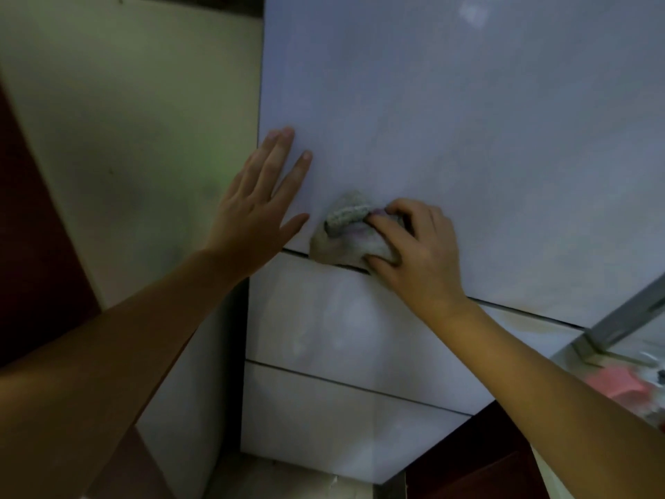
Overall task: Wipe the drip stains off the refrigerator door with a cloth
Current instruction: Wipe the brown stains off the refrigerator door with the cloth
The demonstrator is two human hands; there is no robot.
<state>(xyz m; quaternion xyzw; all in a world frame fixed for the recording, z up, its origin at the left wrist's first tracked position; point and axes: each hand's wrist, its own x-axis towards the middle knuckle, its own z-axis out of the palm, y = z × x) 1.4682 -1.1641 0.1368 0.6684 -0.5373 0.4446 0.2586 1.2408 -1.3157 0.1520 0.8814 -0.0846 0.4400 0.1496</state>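
While the cloth (342, 235) sits bunched at the bottom edge of the upper refrigerator door (467, 138), right on the seam above the lower drawer panel (342, 325), best move looks like short firm strokes along that edge, then down over the seam, since drips tend to collect at the lip. Cloth is wadded into a lump with a rolled fold on top; flattening it would give more contact area and stop the fold from just smearing. No distinct drip marks resolvable on the door near the cloth: lighting is dim, panel is glossy with soft reflections. A faint brownish smudge shows along the seam further right, near the drawer's right end; likely worth a pass too, though can't confirm it's a stain. Right hand (414, 253) is curled closed over the cloth, fingertips pinching the right part of the wad and pressing it against the door, thumb below near the seam. Left hand (259, 203) is open flat, fingers spread, palm toward the door at its left edge; it looks like it's bracing the door but actual contact can't be told. Keep that brace so the door doesn't rock under wipe pressure. Risk: cloth snagging in the seam gap if dragged straight down with that much bulk. Pink item (611, 387) on the surface at far right is out of the way.
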